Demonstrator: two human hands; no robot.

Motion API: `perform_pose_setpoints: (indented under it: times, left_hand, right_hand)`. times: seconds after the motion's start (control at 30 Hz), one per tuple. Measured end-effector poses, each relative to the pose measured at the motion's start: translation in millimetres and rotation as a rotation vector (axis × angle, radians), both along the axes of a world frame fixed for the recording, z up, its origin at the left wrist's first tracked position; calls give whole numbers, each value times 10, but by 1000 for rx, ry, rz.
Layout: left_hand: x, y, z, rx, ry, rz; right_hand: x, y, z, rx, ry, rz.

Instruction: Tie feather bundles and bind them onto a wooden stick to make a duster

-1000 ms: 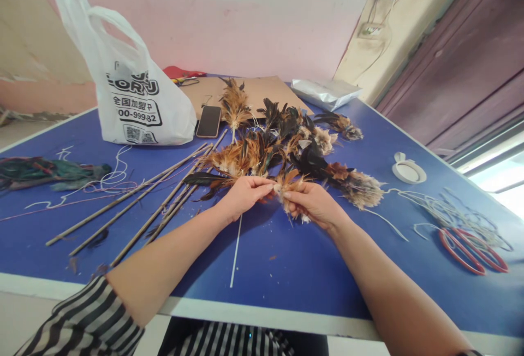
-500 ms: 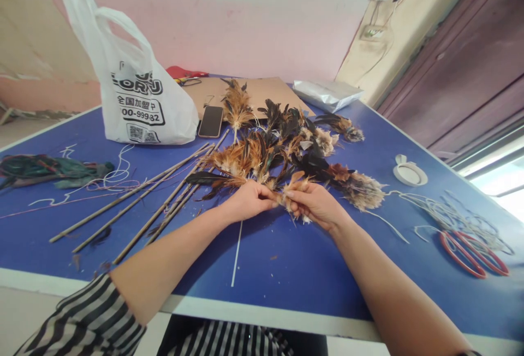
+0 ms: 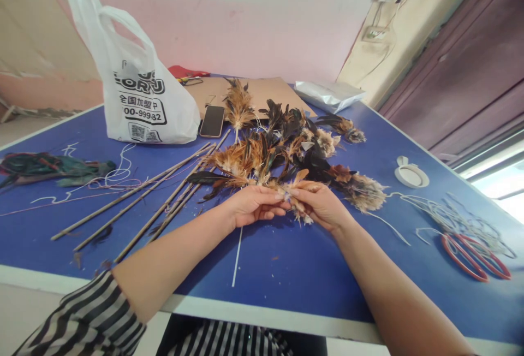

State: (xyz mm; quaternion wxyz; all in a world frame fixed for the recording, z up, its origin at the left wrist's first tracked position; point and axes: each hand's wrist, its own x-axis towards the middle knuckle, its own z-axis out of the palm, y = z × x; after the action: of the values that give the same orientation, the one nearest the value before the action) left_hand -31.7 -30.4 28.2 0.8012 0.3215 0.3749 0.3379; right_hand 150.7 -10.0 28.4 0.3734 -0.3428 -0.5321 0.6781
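Observation:
My left hand (image 3: 258,204) pinches the quill end of a small bunch of feathers (image 3: 301,217), fingertips close to those of my right hand. From the other side my right hand (image 3: 321,203) grips the same bunch, its pale fluff hanging below the fingers. Just beyond both hands lies a spread of brown and black feathers (image 3: 241,156). To the right of my right hand rests a bundle of feathers (image 3: 364,192) with fluffy grey-beige ends. Whether a thread is between my fingers I cannot make out.
Thin sticks (image 3: 164,203) lie left of my hands, near tangled string (image 3: 118,173). A white plastic bag (image 3: 151,105) and a phone (image 3: 212,121) stand behind. At the right are a tape roll (image 3: 411,174), loose cord (image 3: 462,211) and red-handled scissors (image 3: 475,257). Cardboard (image 3: 282,91) lies at the back.
My left hand has shifted slightly right, and its lower fingers have uncurled under the bunch toward my right hand. My right hand stays on the bunch. The view has moved slightly.

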Motion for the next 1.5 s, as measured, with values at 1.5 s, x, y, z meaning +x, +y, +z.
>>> perform_pose_setpoints:
  times: [1.5]
  left_hand:
    - [48,-3,-97,22,79,5]
  right_hand:
    - [-50,-112,123,431,-226,-536]
